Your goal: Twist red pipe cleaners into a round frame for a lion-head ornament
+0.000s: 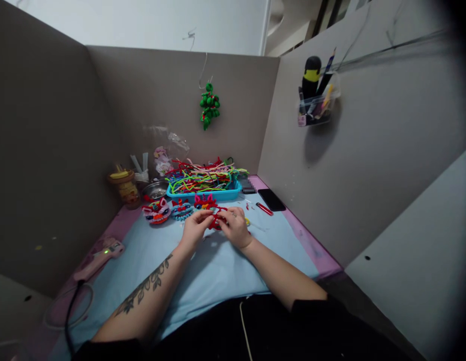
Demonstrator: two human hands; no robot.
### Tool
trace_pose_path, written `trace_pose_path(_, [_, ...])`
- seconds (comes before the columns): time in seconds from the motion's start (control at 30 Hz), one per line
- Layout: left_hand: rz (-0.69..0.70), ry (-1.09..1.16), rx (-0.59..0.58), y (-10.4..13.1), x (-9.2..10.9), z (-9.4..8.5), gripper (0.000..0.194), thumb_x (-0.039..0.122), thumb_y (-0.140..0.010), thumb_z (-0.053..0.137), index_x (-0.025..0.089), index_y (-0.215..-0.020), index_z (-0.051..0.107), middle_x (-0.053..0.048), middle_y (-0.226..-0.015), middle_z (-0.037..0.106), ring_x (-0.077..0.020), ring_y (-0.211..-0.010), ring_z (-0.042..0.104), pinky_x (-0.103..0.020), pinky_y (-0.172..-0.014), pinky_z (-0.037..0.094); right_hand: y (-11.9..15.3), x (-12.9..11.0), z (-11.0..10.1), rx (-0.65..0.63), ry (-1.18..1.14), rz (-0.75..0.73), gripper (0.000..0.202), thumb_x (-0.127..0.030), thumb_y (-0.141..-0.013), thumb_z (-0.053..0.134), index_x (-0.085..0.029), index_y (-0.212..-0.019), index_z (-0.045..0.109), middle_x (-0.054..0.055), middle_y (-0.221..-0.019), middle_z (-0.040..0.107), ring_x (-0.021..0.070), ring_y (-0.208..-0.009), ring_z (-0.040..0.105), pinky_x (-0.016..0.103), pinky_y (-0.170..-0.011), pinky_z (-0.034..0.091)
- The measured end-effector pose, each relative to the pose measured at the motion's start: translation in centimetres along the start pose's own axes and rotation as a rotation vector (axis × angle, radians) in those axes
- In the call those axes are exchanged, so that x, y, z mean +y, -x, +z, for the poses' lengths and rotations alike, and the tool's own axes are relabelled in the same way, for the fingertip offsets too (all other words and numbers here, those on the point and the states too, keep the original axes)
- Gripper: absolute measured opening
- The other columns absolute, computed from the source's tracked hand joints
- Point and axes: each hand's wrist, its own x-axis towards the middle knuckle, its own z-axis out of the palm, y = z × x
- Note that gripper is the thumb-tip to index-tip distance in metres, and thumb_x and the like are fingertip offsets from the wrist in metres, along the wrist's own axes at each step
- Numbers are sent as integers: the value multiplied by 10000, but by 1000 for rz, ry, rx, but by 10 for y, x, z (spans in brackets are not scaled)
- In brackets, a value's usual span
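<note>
Between my two hands is a small red fuzzy piece point(215, 222), partly hidden by the fingers. My left hand point(197, 225) pinches its left side with thumb and fingertips. On its right side, my right hand point(235, 226) is closed on it, the fingers bent over the top. Just behind the hands sits a pink and red fuzzy figure point(205, 201). To its left are a blue and red figure point(182, 210) and a pink figure with a red-orange mouth point(157, 212).
A blue tray point(203, 195) heaped with colourful fuzzy stems stands behind the figures. Metal bowl point(156, 190) and brown cup point(127, 188) are at left; red cutter point(264, 208) and black phone point(271, 199) at right. A pink glue gun point(99, 259) lies front left.
</note>
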Motion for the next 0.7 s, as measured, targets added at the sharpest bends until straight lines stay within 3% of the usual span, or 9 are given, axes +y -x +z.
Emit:
trace_pose_path(0.27, [149, -235, -24, 4, 1, 2, 335, 282, -658, 707, 140, -948, 619, -79, -906, 675, -186, -844, 638, -279, -682, 518, -1, -1, -1, -36, -60, 15, 186, -229, -839, 551, -262, -994, 648, 20, -872, 696, 217, -916, 497, 406, -878, 346])
trace_pose_path(0.57, [273, -403, -40, 5, 0, 1, 237, 210, -724, 608, 173, -957, 631, -50, -920, 672, -132, -718, 621, -230, -591, 497, -7, -3, 0, -167, -164, 168, 124, -210, -844, 520, -203, -882, 638, 54, -870, 617, 217, -943, 466, 373, -846, 372])
trace_pose_path(0.7, [274, -422, -58, 5, 0, 1, 226, 190, -731, 587, 168, -952, 632, -51, -917, 671, -123, -698, 604, -228, -591, 486, -8, -3, 0, -162, -136, 198, 148, -191, -844, 487, -195, -840, 635, 90, -1000, 530, 234, -1027, 424, 400, -900, 365])
